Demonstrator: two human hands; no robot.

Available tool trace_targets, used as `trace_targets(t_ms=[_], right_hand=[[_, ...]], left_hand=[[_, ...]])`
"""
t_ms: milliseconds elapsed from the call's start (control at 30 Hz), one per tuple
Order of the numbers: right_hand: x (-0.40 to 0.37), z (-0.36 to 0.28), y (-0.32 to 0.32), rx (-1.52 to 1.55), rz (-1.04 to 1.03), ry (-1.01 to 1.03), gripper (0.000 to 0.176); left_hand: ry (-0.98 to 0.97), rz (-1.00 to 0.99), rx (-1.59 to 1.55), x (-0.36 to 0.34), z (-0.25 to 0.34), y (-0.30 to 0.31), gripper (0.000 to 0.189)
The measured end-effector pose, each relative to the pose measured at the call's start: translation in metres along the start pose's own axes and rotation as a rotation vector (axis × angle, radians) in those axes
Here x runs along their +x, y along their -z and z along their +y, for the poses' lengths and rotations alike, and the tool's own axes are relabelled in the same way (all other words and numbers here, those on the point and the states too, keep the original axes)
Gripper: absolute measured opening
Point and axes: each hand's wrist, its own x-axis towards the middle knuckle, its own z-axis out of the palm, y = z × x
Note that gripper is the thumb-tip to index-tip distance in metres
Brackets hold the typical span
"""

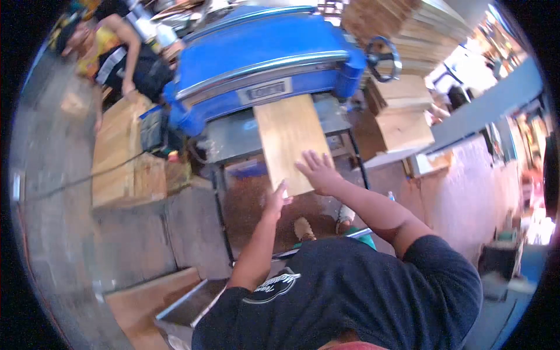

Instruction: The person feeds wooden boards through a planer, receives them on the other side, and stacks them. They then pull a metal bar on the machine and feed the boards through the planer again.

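A pale wooden board (289, 128) lies on the grey metal bed (230, 140) of a blue thickness planer (262, 49). Its far end runs under the machine's front, where it is hidden, and its near end sticks out over the bed's edge toward me. At the near left corner, my left hand (276, 201) grips the board, thumb upward along the edge. My right hand (319, 172) rests on the board's top near its right edge, palm down with fingers spread.
A handwheel (383, 58) sits on the planer's right side, beside tall stacks of boards (408, 111). At left, a person (119, 52) leans by a wood stack (119, 157). A dark cable (87, 177) crosses the floor. Another board (151, 303) lies low at left.
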Motion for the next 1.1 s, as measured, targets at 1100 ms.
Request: trace_targets(t_ms=[1100], right_hand=[[-0.064, 0.123, -0.054, 0.748, 0.918, -0.277, 0.068]], left_hand=[[-1.335, 0.029, 0.906, 0.025, 0.059, -0.131, 0.026]])
